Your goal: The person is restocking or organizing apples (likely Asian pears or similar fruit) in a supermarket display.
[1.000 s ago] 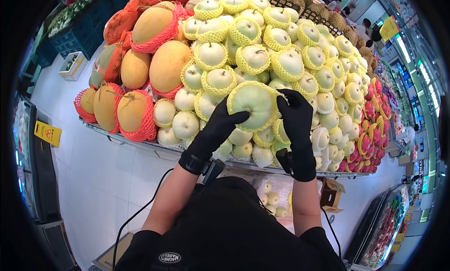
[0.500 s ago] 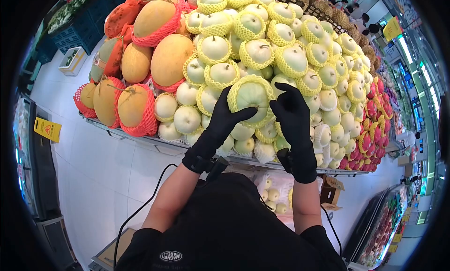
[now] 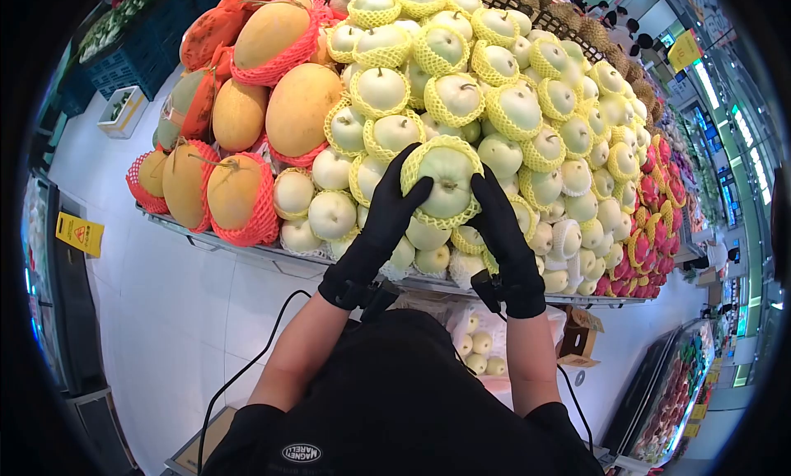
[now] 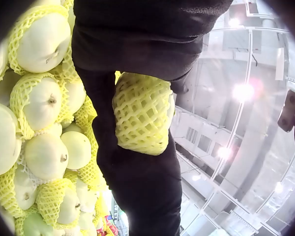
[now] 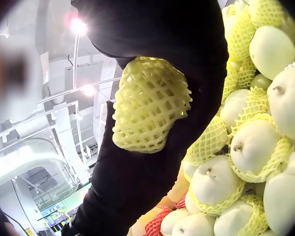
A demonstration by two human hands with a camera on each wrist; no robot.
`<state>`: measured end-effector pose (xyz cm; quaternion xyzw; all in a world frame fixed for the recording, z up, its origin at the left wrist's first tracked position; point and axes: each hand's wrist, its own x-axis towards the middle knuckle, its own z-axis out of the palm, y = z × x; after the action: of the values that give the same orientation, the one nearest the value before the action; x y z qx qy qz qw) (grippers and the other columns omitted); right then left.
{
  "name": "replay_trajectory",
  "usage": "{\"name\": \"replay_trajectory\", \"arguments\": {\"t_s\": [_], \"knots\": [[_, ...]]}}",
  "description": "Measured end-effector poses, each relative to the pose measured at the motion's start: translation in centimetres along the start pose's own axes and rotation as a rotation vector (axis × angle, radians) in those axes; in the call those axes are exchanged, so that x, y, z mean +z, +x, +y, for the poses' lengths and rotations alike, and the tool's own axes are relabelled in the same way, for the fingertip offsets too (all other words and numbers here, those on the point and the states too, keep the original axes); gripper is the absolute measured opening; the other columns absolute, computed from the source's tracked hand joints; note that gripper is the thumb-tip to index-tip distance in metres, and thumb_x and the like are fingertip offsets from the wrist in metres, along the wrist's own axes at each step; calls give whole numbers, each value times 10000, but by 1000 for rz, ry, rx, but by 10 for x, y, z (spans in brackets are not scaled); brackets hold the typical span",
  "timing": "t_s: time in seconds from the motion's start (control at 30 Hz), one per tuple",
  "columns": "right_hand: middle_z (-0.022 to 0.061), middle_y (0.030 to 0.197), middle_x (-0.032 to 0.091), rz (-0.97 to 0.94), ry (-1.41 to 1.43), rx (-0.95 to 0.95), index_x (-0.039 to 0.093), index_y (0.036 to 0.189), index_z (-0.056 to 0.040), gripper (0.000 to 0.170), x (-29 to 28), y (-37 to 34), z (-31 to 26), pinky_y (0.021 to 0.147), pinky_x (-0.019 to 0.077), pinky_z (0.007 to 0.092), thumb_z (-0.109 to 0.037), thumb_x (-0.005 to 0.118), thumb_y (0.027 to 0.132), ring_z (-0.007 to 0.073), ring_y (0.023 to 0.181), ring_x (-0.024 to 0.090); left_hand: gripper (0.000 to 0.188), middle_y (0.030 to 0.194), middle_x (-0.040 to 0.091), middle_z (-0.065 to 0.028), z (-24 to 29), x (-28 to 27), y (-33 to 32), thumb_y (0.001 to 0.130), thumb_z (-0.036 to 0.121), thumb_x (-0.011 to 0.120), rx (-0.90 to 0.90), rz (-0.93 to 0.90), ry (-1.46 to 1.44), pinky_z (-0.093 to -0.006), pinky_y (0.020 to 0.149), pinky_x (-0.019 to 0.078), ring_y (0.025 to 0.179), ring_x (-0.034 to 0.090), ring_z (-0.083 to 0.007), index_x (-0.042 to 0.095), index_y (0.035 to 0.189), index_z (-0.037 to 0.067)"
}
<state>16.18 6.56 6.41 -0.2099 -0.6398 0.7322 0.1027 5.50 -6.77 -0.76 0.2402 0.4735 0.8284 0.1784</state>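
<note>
A pale green melon (image 3: 446, 183) in a yellow foam net sits between my two black-gloved hands, its stem scar facing me in the head view. My left hand (image 3: 392, 201) grips its left side, thumb on the front. On the opposite side my right hand (image 3: 500, 221) holds it with the thumb against the net. Both wrist views show the yellow foam net (image 4: 143, 113) wrapped round the melon's side, with dark glove fabric above and below. Behind it rises a heap of similar pale melons (image 3: 459, 95), many in yellow nets.
Orange melons (image 3: 305, 109) in red nets are stacked on the left of the stand. Red dragon fruit (image 3: 645, 249) lie at its right end. Below the stand's front edge is a box lined with plastic (image 3: 494, 384), holding pale fruit. A yellow sign (image 3: 79, 234) stands at far left.
My right hand, which pinched the net's edge and then came away from it, has moved down and in against the melon's right side. The left hand keeps its grip; the net's edge sits further round the melon.
</note>
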Motion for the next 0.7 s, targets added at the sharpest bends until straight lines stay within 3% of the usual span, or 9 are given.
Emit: {"name": "replay_trajectory", "arguments": {"t_s": [0.07, 0.17, 0.27, 0.33, 0.43, 0.5, 0.57, 0.63, 0.7], "knots": [[79, 1392, 478, -41, 23, 26, 359, 1482, -88, 604, 2, 0, -2, 958, 487, 336, -380, 544, 986, 181, 1230, 516, 485, 1359, 529, -118, 26, 5, -6, 999, 243, 545, -134, 15, -41, -341, 1056, 398, 1256, 488, -198, 432, 1409, 9], [90, 1366, 495, -77, 83, -2, 369, 1460, -68, 595, 7, 1, 0, 943, 497, 340, -318, 588, 966, 190, 1200, 536, 500, 1366, 528, -120, 12, -3, 1, 998, 243, 549, 12, -48, 103, -343, 1076, 374, 1269, 482, -205, 419, 1426, 20], [119, 1334, 516, -32, 32, -108, 391, 1415, -19, 631, 13, 3, 5, 986, 465, 352, -233, 684, 899, 208, 1210, 523, 532, 1457, 433, -134, 15, -9, -1, 1009, 244, 524, 83, -115, 246, -343, 1105, 337, 1348, 401, -209, 356, 1466, 31], [122, 1357, 498, 2, -215, -294, 364, 1431, -22, 683, 9, 9, 13, 985, 474, 347, -188, 711, 867, 212, 1221, 519, 540, 1507, 359, -127, 6, -13, 2, 1021, 237, 486, 200, -117, 310, -368, 1089, 367, 1392, 342, -227, 294, 1501, 78], [145, 1371, 482, 72, -390, -500, 359, 1432, -12, 797, 28, 5, 9, 1024, 435, 374, -152, 788, 775, 243, 1251, 494, 532, 1473, 393, -124, 14, -13, -2, 1031, 269, 469, -136, -103, 43, -407, 1023, 446, 1348, 414, -261, 275, 1507, 129], [162, 1368, 475, 124, -490, -582, 359, 1431, -9, 849, 40, 2, 11, 1047, 410, 395, -142, 822, 731, 268, 1262, 483, 530, 1443, 418, -121, 28, -18, 2, 1031, 296, 470, -498, -158, -304, -423, 975, 489, 1302, 466, -271, 277, 1501, 148], [175, 1361, 468, 173, -637, -626, 352, 1435, -13, 866, 47, 4, 21, 1054, 404, 409, -135, 826, 721, 290, 1258, 485, 541, 1420, 438, -119, 35, -23, 2, 1024, 317, 485, -602, -222, -544, -434, 948, 515, 1261, 508, -275, 278, 1496, 153], [188, 1349, 463, 178, -650, -638, 338, 1449, -21, 899, 57, 1, 23, 1066, 389, 427, -136, 832, 706, 326, 1285, 443, 568, 1404, 453, -116, 35, -26, -3, 1010, 333, 515, -450, -300, -673, -441, 939, 525, 1225, 540, -274, 279, 1492, 145], [188, 1362, 451, 185, -736, -686, 335, 1454, -24, 916, 64, -2, 24, 1070, 385, 430, -127, 838, 696, 331, 1306, 417, 598, 1393, 470, -113, 27, -32, -5, 986, 289, 568, -437, -298, -750, -459, 969, 513, 1241, 528, -271, 286, 1482, 111]]}}
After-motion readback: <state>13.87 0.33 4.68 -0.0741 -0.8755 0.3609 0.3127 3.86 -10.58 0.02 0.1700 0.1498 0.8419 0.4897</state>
